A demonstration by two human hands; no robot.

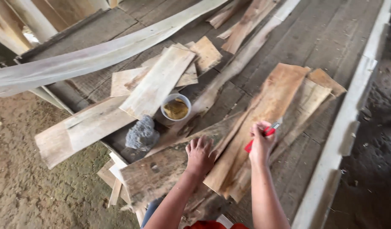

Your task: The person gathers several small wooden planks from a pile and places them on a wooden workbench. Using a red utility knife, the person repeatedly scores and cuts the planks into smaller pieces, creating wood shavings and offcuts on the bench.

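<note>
While the left hand (199, 153) pressed flat, fingers spread, on the long wood slab (255, 123) atop the table (314, 38), the right hand (261, 142) gripped a red cutter (263, 135) over it; steadier pressure near the blade would likely help.

**Both bare arms reaching forward, hands set side by side**

The left arm is reaching up from the near edge, angling slightly to the right, elbow low and wrist nearly straight. The left hand (199, 153) is lying palm down, back facing up, fingers (198, 141) spread a little and pointing far. The right arm is running almost straight up from the near edge, just right of the left one. The right hand (261, 142) is curling into a closed grip, knuckles turned left, thumb pressing across the top. The two hands are sitting near each other, apart and not touching.
</note>
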